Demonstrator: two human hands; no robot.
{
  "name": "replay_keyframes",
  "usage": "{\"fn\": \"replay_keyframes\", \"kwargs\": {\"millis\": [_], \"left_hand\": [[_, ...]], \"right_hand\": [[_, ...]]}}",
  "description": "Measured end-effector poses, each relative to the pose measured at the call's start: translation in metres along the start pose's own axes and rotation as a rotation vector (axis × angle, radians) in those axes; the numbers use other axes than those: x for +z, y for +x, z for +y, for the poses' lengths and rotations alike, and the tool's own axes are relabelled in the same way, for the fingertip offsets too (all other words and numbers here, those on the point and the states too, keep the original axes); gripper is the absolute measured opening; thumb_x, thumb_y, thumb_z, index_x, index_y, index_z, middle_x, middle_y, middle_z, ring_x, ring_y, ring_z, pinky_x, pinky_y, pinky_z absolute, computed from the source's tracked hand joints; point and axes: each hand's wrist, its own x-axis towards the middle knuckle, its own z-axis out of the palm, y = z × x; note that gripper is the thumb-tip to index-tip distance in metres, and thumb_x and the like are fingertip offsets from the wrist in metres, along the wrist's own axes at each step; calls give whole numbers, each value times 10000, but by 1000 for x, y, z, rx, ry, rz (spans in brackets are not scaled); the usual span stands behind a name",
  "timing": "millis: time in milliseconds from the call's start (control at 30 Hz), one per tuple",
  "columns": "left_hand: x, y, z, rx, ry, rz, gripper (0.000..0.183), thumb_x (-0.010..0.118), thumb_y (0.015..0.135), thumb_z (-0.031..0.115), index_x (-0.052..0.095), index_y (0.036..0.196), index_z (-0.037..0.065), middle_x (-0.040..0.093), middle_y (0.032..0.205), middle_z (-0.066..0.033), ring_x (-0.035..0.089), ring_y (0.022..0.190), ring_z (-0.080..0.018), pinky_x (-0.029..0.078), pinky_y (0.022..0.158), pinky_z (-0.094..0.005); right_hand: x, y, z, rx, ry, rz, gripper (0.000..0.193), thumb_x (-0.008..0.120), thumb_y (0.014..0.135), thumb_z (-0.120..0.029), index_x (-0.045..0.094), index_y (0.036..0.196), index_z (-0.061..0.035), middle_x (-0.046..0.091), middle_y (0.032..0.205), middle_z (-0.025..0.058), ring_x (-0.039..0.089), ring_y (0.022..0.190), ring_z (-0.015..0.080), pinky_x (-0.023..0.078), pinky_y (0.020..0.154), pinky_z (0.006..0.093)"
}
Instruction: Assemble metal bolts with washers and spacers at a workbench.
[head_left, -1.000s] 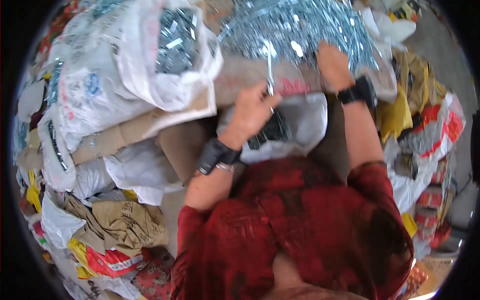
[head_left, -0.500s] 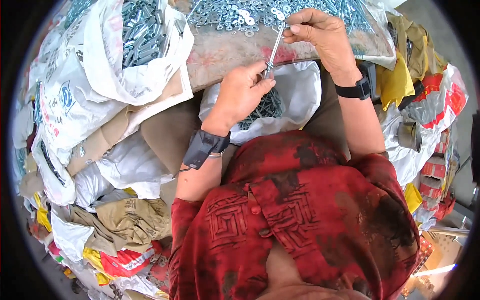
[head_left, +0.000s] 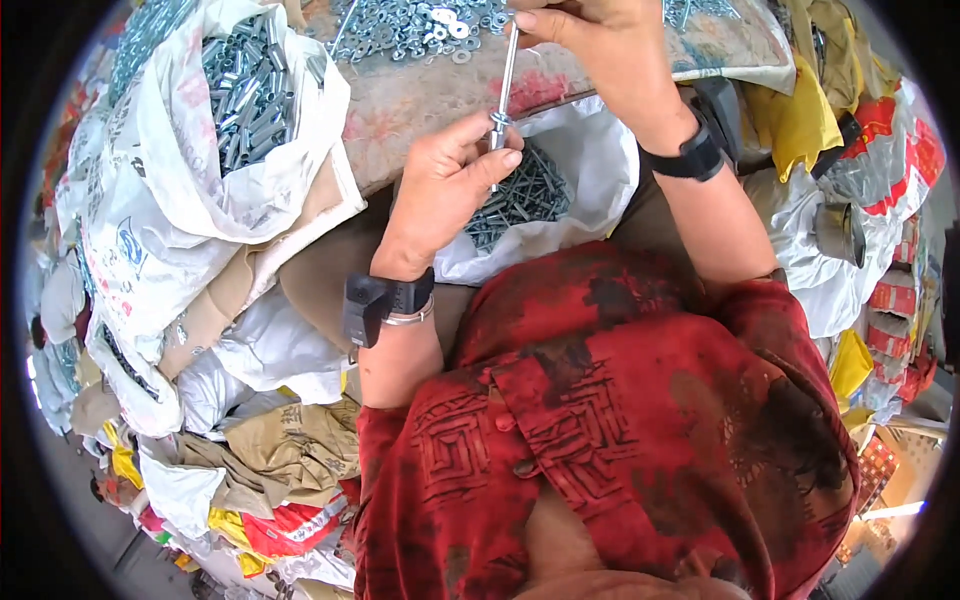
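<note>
A long silvery expansion bolt [head_left: 507, 85] stands nearly upright between my hands, with a washer or nut partway along it. My left hand [head_left: 430, 195] pinches its lower, thicker end between thumb and fingers. At the upper end, the thumb and fingers of my right hand [head_left: 610, 55] are closed on the tip, partly cut off by the frame's top edge. Below the bolt, between my knees, sits an open white bag [head_left: 612, 165] with a heap of metal bolts [head_left: 525, 195] inside.
Loose washers [head_left: 400, 32] are spread over the stained padded surface [head_left: 400, 120] ahead. An open white sack [head_left: 325, 115] of metal sleeves [head_left: 245, 95] leans at the left. Crumpled sacks [head_left: 290, 440] pile up at lower left; yellow sacking [head_left: 800, 135] lies on the right.
Both hands have shifted left, still holding the bolt between them; the right hand has also moved up. The whole view has shifted slightly.
</note>
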Motion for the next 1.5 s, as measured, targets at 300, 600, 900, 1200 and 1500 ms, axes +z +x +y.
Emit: {"fn": "replay_keyframes", "kwargs": {"millis": [300, 600, 900, 1200, 1500], "left_hand": [[8, 2, 0, 397, 923, 433, 156, 688, 840, 182, 587, 917, 92, 621, 726, -153, 615, 664, -373, 464, 553, -441], [8, 4, -8, 188, 160, 183, 185, 736, 835, 103, 647, 955, -6, 630, 700, -105, 533, 645, -88, 486, 606, -305], [17, -1, -8, 232, 730, 408, 215, 622, 914, 248, 584, 981, 47, 637, 766, -215, 634, 714, -415, 457, 593, -507], [5, 0, -13, 269, -9, 173, 95, 647, 914, 62, 635, 974, -10, 554, 703, 10, 489, 657, -55, 429, 589, -253], [19, -1, -5, 417, 357, 593, 134, 684, 847, 105, 649, 929, 4, 636, 826, -242, 622, 711, -384, 500, 634, -402]], "right_hand": [[10, -23, -7, -599, -429, 155, 296, 669, 892, -89, 617, 1176, -26, 673, 899, 35, 610, 694, 79, 481, 543, 214], [13, -34, 23, 159, 26, -378, 136, 727, 870, -132, 631, 900, -41, 535, 733, -51, 477, 668, 19, 402, 546, 209], [28, -40, 23, 7, -256, -150, 236, 708, 880, -159, 566, 797, 12, 515, 663, -9, 450, 622, 44, 385, 511, 253], [2, -35, -6, 404, 93, -401, 242, 628, 933, -140, 620, 1132, -3, 619, 811, -16, 543, 650, 40, 417, 543, 199], [49, -44, 16, 13, 55, -312, 395, 575, 965, -288, 635, 1210, 16, 591, 1297, 131, 534, 1217, 224, 402, 1044, 387]]}}
